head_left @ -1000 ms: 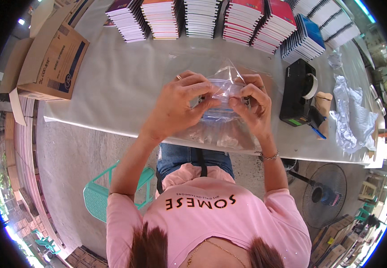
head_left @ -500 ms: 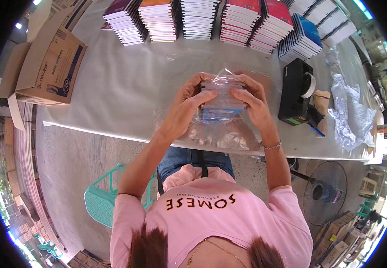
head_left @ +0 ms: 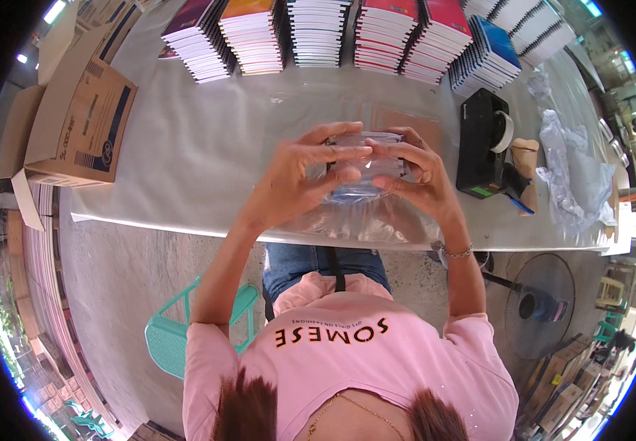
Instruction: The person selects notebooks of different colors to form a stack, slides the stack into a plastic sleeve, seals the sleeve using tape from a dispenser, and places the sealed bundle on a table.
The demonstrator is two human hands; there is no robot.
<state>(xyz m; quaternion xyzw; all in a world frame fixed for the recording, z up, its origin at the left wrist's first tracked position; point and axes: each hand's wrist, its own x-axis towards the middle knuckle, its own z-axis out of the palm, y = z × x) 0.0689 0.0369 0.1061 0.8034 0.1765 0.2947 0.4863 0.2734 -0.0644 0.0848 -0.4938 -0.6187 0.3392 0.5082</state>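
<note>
Fingers [head_left: 330, 153] of left hand [head_left: 285, 175] and right hand [head_left: 432, 176] clamped on bluish block [head_left: 354, 190] in clear, crinkled plastic film [head_left: 367, 166], over pale grey sheeted worktop [head_left: 185, 147]. Risk: slick film may slip if pinch loosens; uneven pull may tear it.

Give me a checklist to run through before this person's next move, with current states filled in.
1. Left bare hand on the rectangular bundle in clear plastic film: ok, fingers touching.
2. Right bare hand on the bundle: ok, fingers touching.
3. Film fully closed around the bundle: cannot tell, fingers cover part.
4. Black box-shaped device with a white roll apart from the hands: ok, to their right.
5. Crumpled whitish sheet material away from the bundle: ok, right of the device.
</note>
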